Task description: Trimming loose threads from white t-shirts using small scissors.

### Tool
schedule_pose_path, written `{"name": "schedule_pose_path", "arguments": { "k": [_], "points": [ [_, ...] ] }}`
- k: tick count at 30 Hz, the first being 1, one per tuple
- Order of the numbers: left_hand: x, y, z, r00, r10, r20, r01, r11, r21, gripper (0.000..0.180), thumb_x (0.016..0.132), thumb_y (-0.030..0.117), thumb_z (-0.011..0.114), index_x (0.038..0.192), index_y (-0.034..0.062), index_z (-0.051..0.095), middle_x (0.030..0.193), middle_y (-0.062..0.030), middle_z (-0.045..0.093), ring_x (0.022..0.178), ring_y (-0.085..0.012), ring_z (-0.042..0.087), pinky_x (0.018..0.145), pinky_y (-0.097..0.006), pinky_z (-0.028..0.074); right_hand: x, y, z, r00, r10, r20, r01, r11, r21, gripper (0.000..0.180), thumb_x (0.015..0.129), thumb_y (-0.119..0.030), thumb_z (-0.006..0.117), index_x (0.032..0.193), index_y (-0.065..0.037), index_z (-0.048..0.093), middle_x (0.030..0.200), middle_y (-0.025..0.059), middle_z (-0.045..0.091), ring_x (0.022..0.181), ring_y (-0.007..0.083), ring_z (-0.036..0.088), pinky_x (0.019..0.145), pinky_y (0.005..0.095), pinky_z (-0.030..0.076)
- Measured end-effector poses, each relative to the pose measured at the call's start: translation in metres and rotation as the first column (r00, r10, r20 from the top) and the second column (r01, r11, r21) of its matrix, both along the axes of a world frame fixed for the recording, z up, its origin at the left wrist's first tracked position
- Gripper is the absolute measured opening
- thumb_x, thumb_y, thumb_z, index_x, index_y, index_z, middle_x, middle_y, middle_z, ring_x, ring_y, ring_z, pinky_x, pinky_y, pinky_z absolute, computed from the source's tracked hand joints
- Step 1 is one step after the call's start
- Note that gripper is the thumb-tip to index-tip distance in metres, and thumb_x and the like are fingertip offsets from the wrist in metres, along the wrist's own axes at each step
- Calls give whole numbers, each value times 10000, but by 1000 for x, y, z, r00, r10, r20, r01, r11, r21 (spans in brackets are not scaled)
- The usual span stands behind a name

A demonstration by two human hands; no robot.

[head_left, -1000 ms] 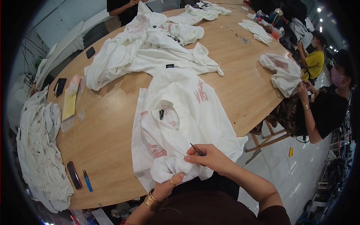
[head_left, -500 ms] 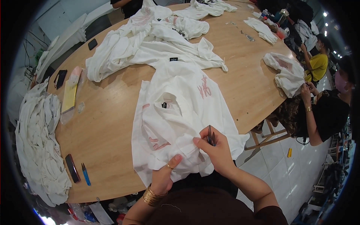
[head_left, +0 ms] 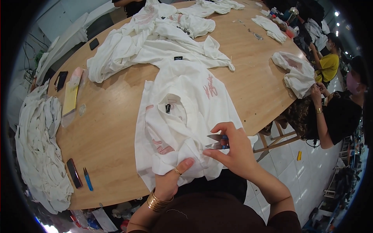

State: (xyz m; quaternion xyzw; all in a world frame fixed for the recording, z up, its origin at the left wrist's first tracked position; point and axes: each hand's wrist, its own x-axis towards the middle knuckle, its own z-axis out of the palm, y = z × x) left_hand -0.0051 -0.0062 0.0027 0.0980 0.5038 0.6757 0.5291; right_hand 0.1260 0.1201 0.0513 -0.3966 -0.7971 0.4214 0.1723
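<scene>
A white shirt (head_left: 202, 108) with pink lettering and a dark neck label lies spread at the near edge of the table, a fold of it bunched up on top. My left hand (head_left: 168, 181) is closed on the near part of this cloth, thumb on top. Held in my right hand (head_left: 239, 149) is a small pair of thread snips (head_left: 218, 142) with blue on the handle. Their blades stand apart and point left, just over the shirt's right side. The lower fingers of both hands are partly hidden.
More white shirts (head_left: 147, 46) are heaped beyond; a long pile (head_left: 37, 151) lines the left edge. A phone (head_left: 74, 173), blue-handled tweezers (head_left: 88, 179) and a yellow pad (head_left: 70, 99) lie on the table (head_left: 105, 143). At right, a seated person handles a white garment (head_left: 297, 77).
My right hand has turned and shifted slightly right. The snips' blades, pointing away and nearly together before, now point left and are spread. My left hand keeps its hold on the cloth.
</scene>
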Motion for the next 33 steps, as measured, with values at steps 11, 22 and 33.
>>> {"name": "schedule_pose_path", "arguments": {
  "k": [11,22,33],
  "points": [
    [2,6,15,999,30,13,-31,999,21,430,717,4,690,1104,-28,507,998,-82,594,905,-162,576,797,-287,471,18,-4,20,936,205,288,-353,553,754,256,704,-344,668,839,-161,550,661,-30,393,612,124,418,628,308,275],
    [3,7,18,1000,2,-9,-2,1000,5,381,717,8,693,1061,-28,532,960,-82,605,857,-165,595,760,-284,485,21,-6,24,919,191,346,-394,520,758,209,725,-297,649,827,-148,542,651,-29,390,608,121,422,619,307,276],
    [4,6,11,977,-59,-204,64,998,18,260,730,56,698,953,-37,599,885,-68,628,801,-139,592,717,-257,473,22,-6,27,903,214,373,-427,532,731,192,722,-256,644,824,-130,542,654,-27,406,632,125,428,633,311,283]
  ]
}}
